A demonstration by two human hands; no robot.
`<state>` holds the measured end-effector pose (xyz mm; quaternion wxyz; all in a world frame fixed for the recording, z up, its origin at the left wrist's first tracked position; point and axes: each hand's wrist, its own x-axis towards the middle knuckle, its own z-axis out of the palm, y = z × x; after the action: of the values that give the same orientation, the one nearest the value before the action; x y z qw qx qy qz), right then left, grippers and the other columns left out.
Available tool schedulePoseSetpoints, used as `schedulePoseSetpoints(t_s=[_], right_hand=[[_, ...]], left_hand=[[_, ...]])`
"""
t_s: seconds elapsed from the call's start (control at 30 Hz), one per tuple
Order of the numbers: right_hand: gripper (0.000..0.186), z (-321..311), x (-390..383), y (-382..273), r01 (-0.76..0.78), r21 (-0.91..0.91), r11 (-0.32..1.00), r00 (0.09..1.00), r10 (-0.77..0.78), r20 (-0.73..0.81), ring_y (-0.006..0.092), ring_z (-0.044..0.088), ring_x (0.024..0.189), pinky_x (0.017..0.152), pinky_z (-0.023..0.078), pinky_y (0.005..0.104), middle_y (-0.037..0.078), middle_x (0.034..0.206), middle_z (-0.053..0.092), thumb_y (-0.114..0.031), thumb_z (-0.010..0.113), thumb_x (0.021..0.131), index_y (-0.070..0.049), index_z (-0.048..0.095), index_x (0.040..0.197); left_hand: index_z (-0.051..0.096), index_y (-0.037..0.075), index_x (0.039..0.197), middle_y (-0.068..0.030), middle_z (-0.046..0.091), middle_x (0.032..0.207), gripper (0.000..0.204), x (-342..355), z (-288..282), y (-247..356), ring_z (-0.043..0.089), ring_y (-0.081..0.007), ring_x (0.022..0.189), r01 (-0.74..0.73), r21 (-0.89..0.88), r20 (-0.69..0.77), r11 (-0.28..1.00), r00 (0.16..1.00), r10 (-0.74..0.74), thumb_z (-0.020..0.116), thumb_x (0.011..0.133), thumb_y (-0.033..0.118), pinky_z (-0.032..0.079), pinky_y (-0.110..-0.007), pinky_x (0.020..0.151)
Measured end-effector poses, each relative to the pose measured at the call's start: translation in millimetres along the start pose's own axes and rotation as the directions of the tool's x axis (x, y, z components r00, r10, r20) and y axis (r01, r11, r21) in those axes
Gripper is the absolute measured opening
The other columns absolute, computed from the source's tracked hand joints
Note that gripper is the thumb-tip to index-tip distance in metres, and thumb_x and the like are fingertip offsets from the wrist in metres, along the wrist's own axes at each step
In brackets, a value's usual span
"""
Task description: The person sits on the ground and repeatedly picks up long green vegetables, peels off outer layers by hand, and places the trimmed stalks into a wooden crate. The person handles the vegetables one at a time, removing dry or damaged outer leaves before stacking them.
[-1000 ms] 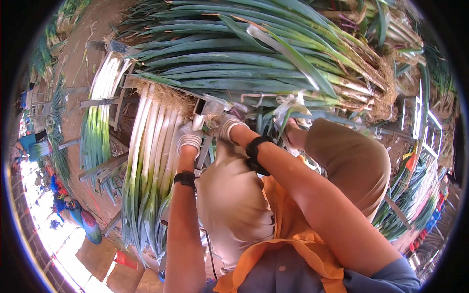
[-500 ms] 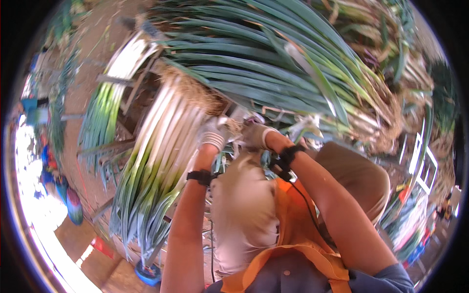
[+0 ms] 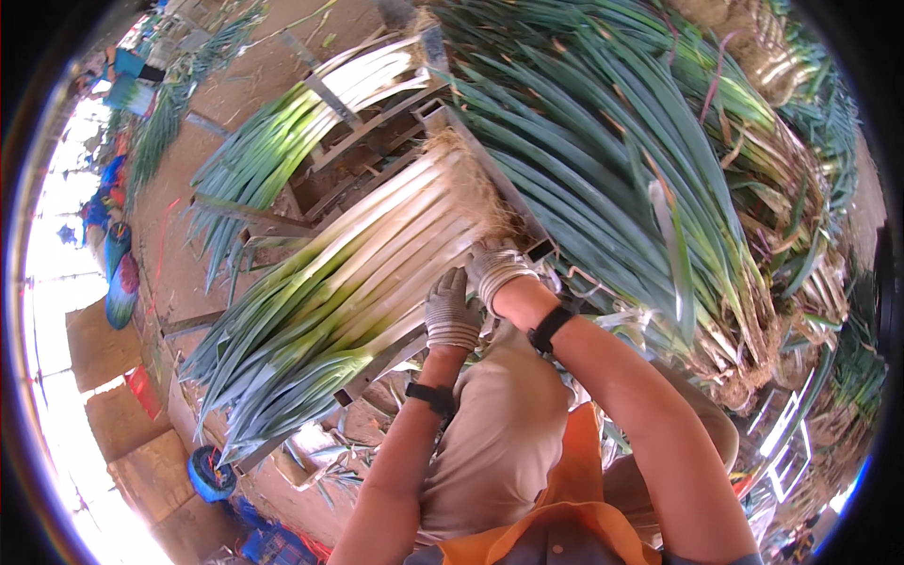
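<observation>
Green onions [image 3: 391, 250] lie in a row left of frame centre, roots [image 3: 478, 193] toward centre. Left hand [image 3: 450, 309], gloved, is at the row's near edge; gloved right hand [image 3: 499, 267] is at the roots. Cannot tell whether either hand's fingers grip.

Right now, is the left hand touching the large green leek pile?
Apart: the head view shows the right hand and metal rail between left hand and leek pile.

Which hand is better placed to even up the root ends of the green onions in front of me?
Probably the right hand: it is at the roots, near the end of the metal bar. The left hand is farther from them, beside the white stalks.
</observation>
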<state>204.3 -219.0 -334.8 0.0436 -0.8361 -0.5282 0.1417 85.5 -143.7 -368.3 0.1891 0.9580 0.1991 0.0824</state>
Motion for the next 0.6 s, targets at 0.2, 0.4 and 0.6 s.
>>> schedulePoseSetpoints(t_s=[0.2,0.4,0.6], right_hand=[[0.038,-2,27,6,-0.183,0.082,0.98,0.949,0.154,0.274,0.028,0.049,0.112,0.088,0.04,0.0452,0.008,0.119,0.056,-0.038,0.054,0.085,-0.01,0.06,0.11],[0.03,8,22,6,-0.143,-0.089,0.986,0.98,0.153,0.124,0.0232,0.053,0.109,0.087,0.041,0.0435,0.006,0.113,0.061,-0.03,0.05,0.086,-0.012,0.064,0.106],[0.023,-2,28,1,-0.129,-0.095,0.987,0.931,0.154,0.332,0.0244,0.057,0.108,0.085,0.045,0.0415,0.009,0.11,0.064,-0.018,0.05,0.086,-0.011,0.068,0.1]], left_hand=[[0.059,0.002,0.108,-0.0186,0.06,0.111,0.038,8,-15,-5,0.055,-0.0349,0.104,0.183,0.099,0.112,0.978,0.975,-0.194,0.057,0.081,0.029,0.043,-0.045,0.088],[0.055,0.006,0.112,-0.013,0.058,0.114,0.042,29,-19,10,0.053,-0.0286,0.107,0.264,0.255,0.234,0.93,0.917,-0.324,0.055,0.083,0.037,0.04,-0.045,0.089],[0.057,0.01,0.111,-0.0142,0.06,0.108,0.043,17,-12,-1,0.057,-0.0312,0.099,0.213,0.248,0.302,0.945,0.91,-0.284,0.055,0.081,0.041,0.044,-0.045,0.083]])
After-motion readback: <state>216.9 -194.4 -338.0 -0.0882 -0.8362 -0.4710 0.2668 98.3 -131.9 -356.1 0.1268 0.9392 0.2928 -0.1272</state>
